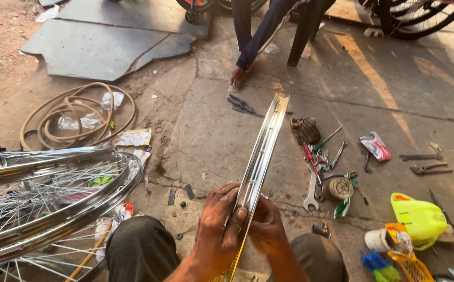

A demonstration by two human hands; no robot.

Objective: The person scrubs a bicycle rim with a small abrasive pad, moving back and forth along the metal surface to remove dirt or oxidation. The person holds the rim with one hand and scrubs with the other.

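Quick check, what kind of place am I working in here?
Most likely an open-air bicycle repair spot on bare concrete. Both hands, left and right, hold a bare rim; spoked wheels lie beside them, and spanners are scattered on the floor.

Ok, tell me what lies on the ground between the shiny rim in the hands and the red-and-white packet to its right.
In the head view, between rim and packet: a dark rag, a red-handled screwdriver and spanners.
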